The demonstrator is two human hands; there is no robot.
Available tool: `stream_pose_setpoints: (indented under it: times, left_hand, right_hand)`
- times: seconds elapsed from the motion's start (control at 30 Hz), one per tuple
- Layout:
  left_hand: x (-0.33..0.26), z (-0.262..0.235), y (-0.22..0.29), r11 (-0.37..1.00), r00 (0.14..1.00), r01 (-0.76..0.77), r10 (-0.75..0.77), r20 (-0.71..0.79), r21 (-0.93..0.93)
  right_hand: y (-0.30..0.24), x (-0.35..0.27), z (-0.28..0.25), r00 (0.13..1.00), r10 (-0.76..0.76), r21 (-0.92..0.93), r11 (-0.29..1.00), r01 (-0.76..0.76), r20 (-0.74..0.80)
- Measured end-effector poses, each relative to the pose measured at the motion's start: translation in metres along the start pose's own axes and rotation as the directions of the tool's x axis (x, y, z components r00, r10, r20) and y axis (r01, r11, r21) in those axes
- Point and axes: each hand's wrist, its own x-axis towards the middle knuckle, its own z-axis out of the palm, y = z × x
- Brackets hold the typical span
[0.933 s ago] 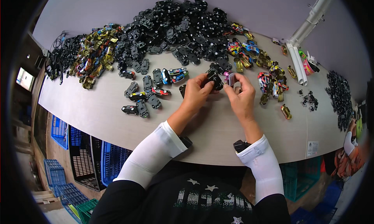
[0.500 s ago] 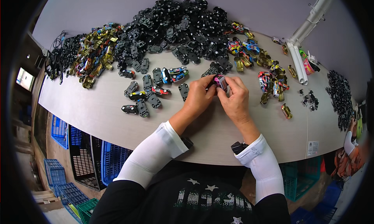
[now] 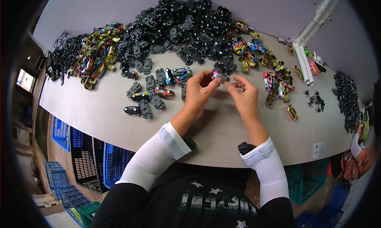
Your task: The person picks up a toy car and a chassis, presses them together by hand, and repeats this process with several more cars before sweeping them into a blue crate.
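My left hand pinches a small pink toy car at centre frame, fingers closed on it just above the pale wooden bench. My right hand sits just beside it, fingers half curled; whether they touch the car I can't quite tell. A big heap of black car parts fills the upper middle, coloured cars lie upper left, and a short row of finished cars sits left of my hands. White pipes lean upper right. Blue crates stand on the floor lower left.
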Motion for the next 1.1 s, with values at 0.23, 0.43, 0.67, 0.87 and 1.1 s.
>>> stream_pose_setpoints:
  times: [0.23,0.43,0.67,0.87,1.1]
  left_hand:
    - [-0.005,-0.003,-0.008,1.000,0.961,0.001,0.000,0.278,-0.002]
    - [-0.004,-0.003,0.001,0.983,0.982,0.146,-0.130,0.140,-0.109]
    - [-0.002,-0.006,-0.006,0.969,0.972,0.177,-0.146,0.182,-0.171]
    - [-0.007,0.004,0.008,0.918,0.962,0.240,-0.181,0.204,-0.316]
    - [-0.001,-0.009,0.003,0.946,0.906,0.323,-0.304,0.294,-0.016]
  right_hand:
    - [-0.008,0.004,-0.016,0.927,0.295,0.310,0.881,-0.358,0.233]
    - [-0.016,-0.007,0.000,0.975,-0.049,0.025,0.999,0.045,0.216]
    - [-0.020,-0.008,-0.002,0.963,-0.149,-0.094,0.980,0.174,0.226]
    - [-0.014,-0.006,-0.004,0.963,-0.149,0.047,0.989,0.142,0.226]
    - [0.003,0.005,-0.013,0.985,0.049,-0.053,0.998,-0.041,0.166]
